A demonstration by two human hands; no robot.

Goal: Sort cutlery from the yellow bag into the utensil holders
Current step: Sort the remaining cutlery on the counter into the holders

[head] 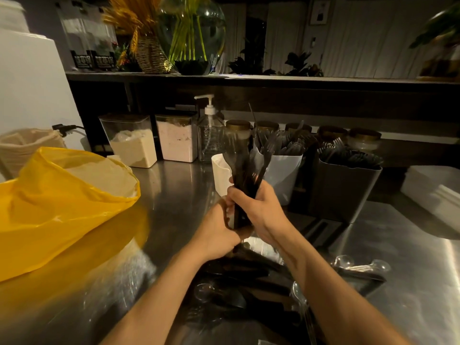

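Both hands are clutching one bundle of black cutlery (245, 168), which is standing upright over the middle of the steel counter (410, 257). The left hand (216, 232) is curling its fingers round the handle ends at the bottom. The right hand (258, 210) is wrapping round the handles just above it, so the two are touching. The fork heads are fanning out at the top, in front of a small white holder (219, 170). A larger white holder (283, 178) and a grey holder (346, 192) are sitting further right, both bristling with dark cutlery. The yellow bag (62, 207) is lying open at the left, well apart from the hands, and a loose pile (249, 280) of black and clear pieces is lying on the near counter under the wrists.

The likely trouble is the fan itself: smooth handles squeezed only low down could slide past one another and drop back into the pile. A mixed bundle (I cannot tell whether it is all forks) would be going into the wrong holder, and a wide swing could tip the small holder or the pump bottle (210, 135) behind it
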